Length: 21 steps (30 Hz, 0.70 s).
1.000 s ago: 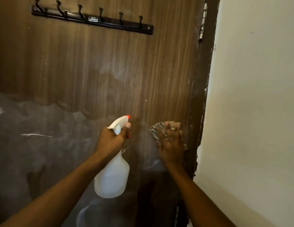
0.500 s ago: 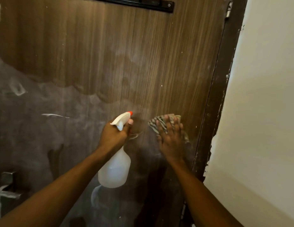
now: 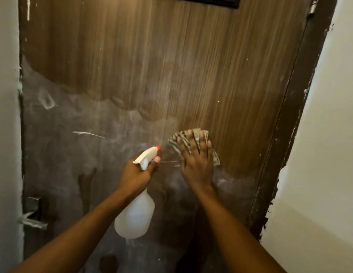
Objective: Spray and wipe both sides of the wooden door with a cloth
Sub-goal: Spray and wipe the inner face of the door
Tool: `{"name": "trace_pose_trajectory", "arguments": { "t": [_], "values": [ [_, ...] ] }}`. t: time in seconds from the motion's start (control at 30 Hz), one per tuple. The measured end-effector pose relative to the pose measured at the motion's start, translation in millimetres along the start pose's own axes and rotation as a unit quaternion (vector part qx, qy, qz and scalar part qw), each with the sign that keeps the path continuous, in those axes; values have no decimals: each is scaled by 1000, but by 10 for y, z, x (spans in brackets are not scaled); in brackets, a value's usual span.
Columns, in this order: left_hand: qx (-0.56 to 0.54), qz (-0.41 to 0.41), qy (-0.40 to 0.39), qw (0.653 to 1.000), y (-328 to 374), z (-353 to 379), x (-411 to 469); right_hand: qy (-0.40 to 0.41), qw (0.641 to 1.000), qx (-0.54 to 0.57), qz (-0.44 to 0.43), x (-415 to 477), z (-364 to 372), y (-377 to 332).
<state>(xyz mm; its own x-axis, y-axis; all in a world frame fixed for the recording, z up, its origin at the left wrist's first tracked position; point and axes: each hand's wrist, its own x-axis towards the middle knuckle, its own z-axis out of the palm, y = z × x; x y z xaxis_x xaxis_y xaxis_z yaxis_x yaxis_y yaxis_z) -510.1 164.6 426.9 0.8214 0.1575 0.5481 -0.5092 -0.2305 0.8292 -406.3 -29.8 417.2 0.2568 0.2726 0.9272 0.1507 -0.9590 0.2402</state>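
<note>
The wooden door [image 3: 162, 66] fills the view; its upper part is brown grain, its lower part grey and dusty. My left hand [image 3: 139, 175] grips the neck of a white spray bottle [image 3: 135, 217] with an orange nozzle tip, pointed at the door. My right hand [image 3: 197, 160] presses a striped cloth [image 3: 176, 139] flat against the door with straight, spread fingers, at the edge between the brown and grey areas. Most of the cloth is hidden under that hand.
A metal door handle [image 3: 33, 217] sticks out at the lower left. A black hook rail [image 3: 211, 1] runs along the top edge. The dark door frame [image 3: 286, 123] and a cream wall [image 3: 329, 134] stand on the right; a pale wall [image 3: 6, 134] on the left.
The view has tilted down and left, bringing the door handle and left wall into sight. My right hand with the cloth has slid slightly left on the door. My left hand keeps its hold on the bottle.
</note>
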Motion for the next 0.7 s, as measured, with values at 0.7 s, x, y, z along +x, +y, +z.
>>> {"name": "trace_pose_trajectory", "arguments": {
  "t": [0.7],
  "values": [
    [-24,-25,2,999,-269,-1167,371,18,994,-7,105,83,77,-373]
  ]
}}
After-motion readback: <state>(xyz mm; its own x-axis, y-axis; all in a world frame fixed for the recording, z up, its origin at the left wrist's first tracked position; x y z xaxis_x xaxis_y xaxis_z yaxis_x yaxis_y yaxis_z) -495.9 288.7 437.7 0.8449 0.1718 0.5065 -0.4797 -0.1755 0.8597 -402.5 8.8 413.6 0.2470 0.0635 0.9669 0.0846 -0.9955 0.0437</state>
